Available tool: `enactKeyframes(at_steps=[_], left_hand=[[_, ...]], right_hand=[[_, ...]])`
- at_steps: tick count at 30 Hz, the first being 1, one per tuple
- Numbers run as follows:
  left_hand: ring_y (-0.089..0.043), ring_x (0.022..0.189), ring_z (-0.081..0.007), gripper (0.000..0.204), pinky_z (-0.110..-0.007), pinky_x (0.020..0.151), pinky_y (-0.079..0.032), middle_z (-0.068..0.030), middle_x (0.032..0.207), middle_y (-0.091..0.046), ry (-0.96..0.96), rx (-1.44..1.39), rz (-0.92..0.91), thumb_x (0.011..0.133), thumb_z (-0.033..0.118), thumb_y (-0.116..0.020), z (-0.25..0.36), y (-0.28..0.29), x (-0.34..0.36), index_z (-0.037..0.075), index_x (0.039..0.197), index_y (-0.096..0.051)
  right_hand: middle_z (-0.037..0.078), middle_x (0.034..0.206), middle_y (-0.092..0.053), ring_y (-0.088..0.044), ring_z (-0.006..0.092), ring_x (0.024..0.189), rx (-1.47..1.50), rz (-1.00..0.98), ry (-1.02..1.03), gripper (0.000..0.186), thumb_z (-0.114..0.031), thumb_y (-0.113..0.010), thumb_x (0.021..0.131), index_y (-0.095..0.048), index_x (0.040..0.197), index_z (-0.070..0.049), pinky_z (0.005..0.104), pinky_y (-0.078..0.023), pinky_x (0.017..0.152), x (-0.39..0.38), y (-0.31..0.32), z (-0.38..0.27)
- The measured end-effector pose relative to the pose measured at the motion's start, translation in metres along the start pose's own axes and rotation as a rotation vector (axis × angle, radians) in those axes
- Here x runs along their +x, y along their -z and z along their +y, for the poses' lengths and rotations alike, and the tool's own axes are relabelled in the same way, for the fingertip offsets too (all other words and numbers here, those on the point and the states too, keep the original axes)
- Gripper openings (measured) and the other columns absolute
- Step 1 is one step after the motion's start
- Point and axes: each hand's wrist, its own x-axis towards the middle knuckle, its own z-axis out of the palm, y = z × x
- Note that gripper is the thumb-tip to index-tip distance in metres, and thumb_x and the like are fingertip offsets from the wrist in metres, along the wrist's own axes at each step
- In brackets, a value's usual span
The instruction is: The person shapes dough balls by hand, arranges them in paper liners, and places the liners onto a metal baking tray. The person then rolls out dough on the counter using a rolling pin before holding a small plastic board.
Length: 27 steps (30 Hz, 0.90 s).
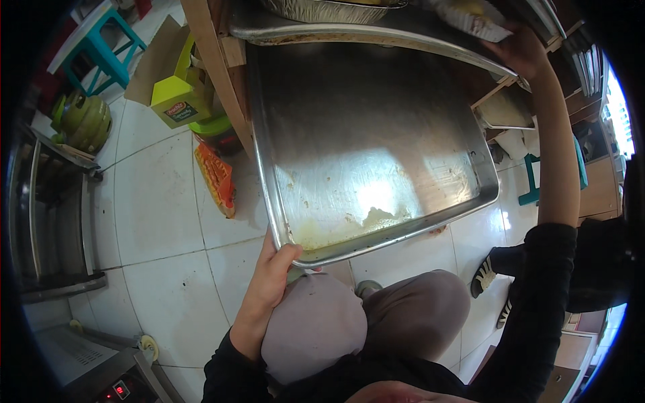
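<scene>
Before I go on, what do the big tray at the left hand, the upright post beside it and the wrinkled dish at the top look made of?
Big tray: bare metal, perhaps aluminium or steel; grey, scuffed and semi-glossy, with a bright reflection.
Upright post: probably wood; matte brown with squared edges.
Wrinkled dish: likely thin aluminium foil; silvery, with finely creased sides.

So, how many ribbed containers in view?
2: silvery container on the upper tray, pale container in the right hand. Both are cut off by the top edge; others may be hidden.
</scene>
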Motion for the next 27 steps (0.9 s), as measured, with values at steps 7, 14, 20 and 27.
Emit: enactKeyframes(at_steps=[7, 14, 20, 27], left_hand=[[-0.048, 0.089, -0.0170, 0.052, -0.029, 0.070, -0.044, -0.0111, 0.106, -0.043, 0.040, 0.028, 0.015, 0.074, 0.003, -0.039, 0.006, -0.001, 0.004, 0.000, 0.123, -0.022], [-0.032, 0.110, -0.0173, 0.060, -0.029, 0.092, -0.026, -0.0109, 0.118, -0.034, 0.012, 0.095, -0.042, 0.071, 0.003, -0.041, 0.004, 0.009, 0.002, -0.001, 0.126, -0.017], [-0.031, 0.112, -0.0182, 0.062, -0.029, 0.093, -0.024, -0.0120, 0.120, -0.033, 0.035, 0.089, -0.084, 0.071, 0.002, -0.042, 0.014, -0.008, 0.008, -0.001, 0.127, -0.016], [-0.031, 0.111, -0.0181, 0.064, -0.029, 0.093, -0.025, -0.0124, 0.119, -0.033, -0.041, 0.086, -0.083, 0.071, -0.001, -0.044, 0.004, 0.013, 0.004, 0.000, 0.127, -0.014]], right_hand=[[0.020, 0.104, -0.047, -0.056, 0.0289, 0.081, 0.210, -0.275, -0.100, 0.037, -0.009, -0.038, 0.077, -0.034, 0.111, 0.007, 0.0329, -0.050, 0.070, -0.140, -0.017, 0.019], [0.012, 0.084, -0.054, -0.055, 0.0210, 0.075, 0.273, -0.187, -0.491, 0.011, -0.010, -0.044, 0.071, -0.050, 0.077, -0.003, 0.0337, -0.048, 0.070, -0.118, -0.109, 0.154], [0.015, 0.099, -0.049, -0.047, 0.0283, 0.097, 0.187, -0.236, -0.277, 0.021, -0.015, -0.039, 0.080, -0.048, 0.093, -0.001, 0.0412, -0.043, 0.079, -0.014, -0.130, 0.190], [0.011, 0.091, -0.057, -0.056, 0.0164, 0.080, -0.968, -0.401, 0.046, 0.035, -0.026, -0.043, 0.081, -0.051, 0.106, -0.002, 0.0281, -0.043, 0.078, -0.086, -0.167, 0.070]])
